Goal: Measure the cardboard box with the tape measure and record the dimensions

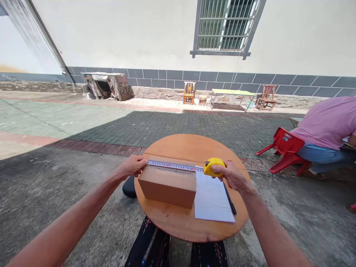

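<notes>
Head: tape measure point(178, 166) across closed box point(167, 184)

On the counter point(180, 148) a box point(167, 185) sits left of centre, with a sheet of paper point(211, 198) just beside it on the right. A pen point(229, 198) lies along the paper's right edge. A tape measure point(178, 166) runs along the box's far top edge, the left hand point(133, 166) pinning its left end, the right hand point(232, 176) holding its case above the paper's far end.

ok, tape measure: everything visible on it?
The tape measure has a yellow, plastic-looking case gripped in the right hand, near the paper sheet. Its pale blade, printed with black and red numbers, is drawn out leftward along the far top edge of the cardboard box. The left hand pins its end at the left corner.
</notes>
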Action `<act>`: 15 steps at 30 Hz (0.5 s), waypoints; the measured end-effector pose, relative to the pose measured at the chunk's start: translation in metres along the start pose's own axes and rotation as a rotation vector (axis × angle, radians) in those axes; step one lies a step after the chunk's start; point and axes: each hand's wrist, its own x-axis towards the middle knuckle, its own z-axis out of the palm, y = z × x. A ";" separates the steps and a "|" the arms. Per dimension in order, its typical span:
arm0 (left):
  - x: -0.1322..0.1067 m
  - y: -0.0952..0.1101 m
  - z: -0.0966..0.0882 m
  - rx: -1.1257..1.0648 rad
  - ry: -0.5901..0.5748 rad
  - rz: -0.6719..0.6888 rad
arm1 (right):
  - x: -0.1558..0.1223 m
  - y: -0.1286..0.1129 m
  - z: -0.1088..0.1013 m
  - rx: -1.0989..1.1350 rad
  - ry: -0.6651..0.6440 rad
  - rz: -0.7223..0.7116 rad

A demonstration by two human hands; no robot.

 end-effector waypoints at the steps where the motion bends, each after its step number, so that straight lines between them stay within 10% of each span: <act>1: 0.000 -0.001 0.000 -0.001 -0.002 0.001 | 0.000 0.000 0.000 -0.001 -0.007 0.003; 15: 0.004 -0.008 -0.001 -0.038 0.000 0.081 | -0.001 -0.012 0.002 -0.032 -0.009 0.030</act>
